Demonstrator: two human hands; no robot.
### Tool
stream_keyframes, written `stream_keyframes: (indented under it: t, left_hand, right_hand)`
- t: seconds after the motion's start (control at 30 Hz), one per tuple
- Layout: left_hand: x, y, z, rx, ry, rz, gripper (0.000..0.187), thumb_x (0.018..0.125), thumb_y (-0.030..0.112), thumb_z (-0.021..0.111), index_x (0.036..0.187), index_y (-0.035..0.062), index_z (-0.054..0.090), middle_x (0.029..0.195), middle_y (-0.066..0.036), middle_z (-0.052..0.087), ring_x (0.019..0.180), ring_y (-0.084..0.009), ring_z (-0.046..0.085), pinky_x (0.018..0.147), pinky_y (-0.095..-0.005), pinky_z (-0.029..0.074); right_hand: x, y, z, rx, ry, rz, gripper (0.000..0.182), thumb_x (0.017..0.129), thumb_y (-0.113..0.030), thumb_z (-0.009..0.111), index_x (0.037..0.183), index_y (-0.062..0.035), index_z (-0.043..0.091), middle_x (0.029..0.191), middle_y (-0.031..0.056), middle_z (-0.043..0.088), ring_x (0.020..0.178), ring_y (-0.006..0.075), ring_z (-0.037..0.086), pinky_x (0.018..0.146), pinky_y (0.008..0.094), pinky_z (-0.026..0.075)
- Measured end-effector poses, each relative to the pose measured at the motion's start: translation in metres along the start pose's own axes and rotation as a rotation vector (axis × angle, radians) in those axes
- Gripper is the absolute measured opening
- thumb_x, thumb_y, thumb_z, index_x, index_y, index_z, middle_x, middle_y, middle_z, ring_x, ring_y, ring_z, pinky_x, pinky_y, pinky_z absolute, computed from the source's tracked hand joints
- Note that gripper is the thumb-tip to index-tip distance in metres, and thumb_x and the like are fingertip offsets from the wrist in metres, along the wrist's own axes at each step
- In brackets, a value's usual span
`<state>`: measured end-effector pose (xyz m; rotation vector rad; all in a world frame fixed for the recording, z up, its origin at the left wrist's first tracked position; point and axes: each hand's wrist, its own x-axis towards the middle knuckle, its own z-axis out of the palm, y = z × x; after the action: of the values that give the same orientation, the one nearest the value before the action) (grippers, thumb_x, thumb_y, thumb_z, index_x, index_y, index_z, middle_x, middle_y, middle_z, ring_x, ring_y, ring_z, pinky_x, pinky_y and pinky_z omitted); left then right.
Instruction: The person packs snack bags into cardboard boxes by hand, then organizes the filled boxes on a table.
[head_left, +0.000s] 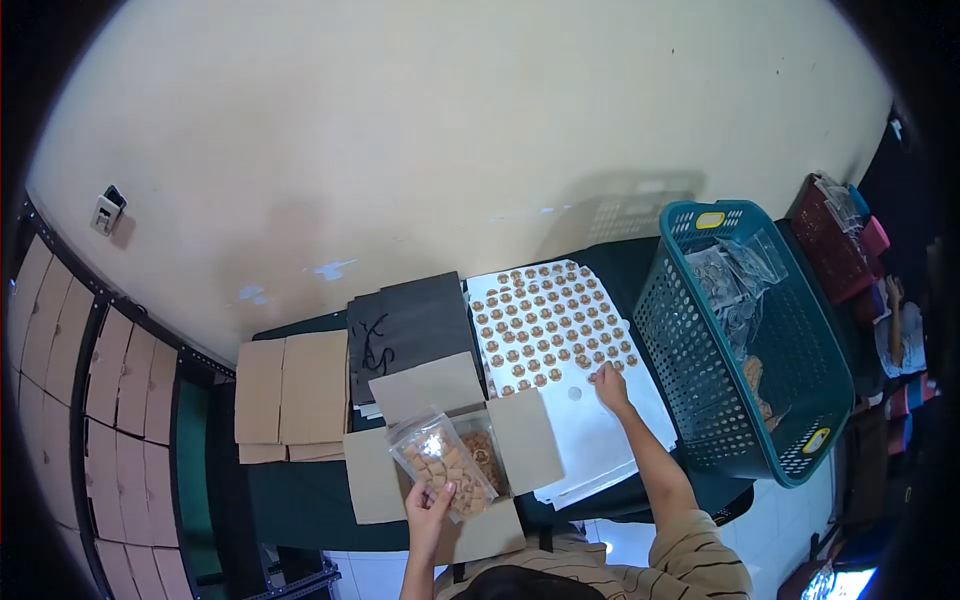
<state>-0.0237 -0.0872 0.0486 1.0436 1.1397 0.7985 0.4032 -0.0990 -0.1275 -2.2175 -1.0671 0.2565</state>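
My left hand (428, 508) grips a clear zip pouch (420, 440) filled with small tan, pillow-shaped pieces. The pouch is tilted over an open cardboard box (530, 440) with its flaps spread. Inside the box, another pouch (482, 458) with a round gold label partly shows. On the right, a white sheet (600, 440) carries rows of round gold-brown stickers (533, 325). At the lower edge of those rows, my right hand (608, 385) is closed in a pinch, its fingertips against a round sticker. A greyish bare circle marks the sheet beside it.
A green plastic basket (680, 300) with clear packs inside stands to the right. Black folded bags (410, 310) and flattened cardboard boxes (290, 390) lie to the left. Stacked boxes (120, 400) fill a rack at far left. A wall (450, 130) rises behind the table.
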Motion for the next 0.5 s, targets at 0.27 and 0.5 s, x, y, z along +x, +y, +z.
stream_keyframes:
  t: [0.27, 0.5]
  left_hand:
    - [-0.005, 0.028, 0.023, -0.129, -0.109, 0.059, 0.034, 0.082, 0.009, 0.058, 0.112, 0.0015, 0.045, 0.091, -0.004, 0.058, 0.080, -0.0084, 0.055, 0.068, -0.0210, 0.045]
    - [-0.010, 0.067, 0.044, -0.106, -0.224, 0.077, 0.043, 0.085, 0.007, 0.054, 0.124, -0.0008, 0.037, 0.116, -0.009, 0.050, 0.103, -0.0134, 0.049, 0.087, -0.0259, 0.040]
  right_hand:
    - [-0.026, -0.107, -0.076, 0.815, -0.157, 0.193, 0.006, 0.081, -0.005, 0.056, 0.083, -0.0043, 0.051, 0.071, 0.0035, 0.054, 0.062, 0.0084, 0.053, 0.058, 0.0210, 0.044]
    - [-0.097, -0.264, -0.152, 1.198, -0.407, 0.014, 0.020, 0.077, 0.000, 0.060, 0.096, -0.0024, 0.052, 0.079, 0.0035, 0.057, 0.076, 0.0098, 0.055, 0.071, 0.0208, 0.044]
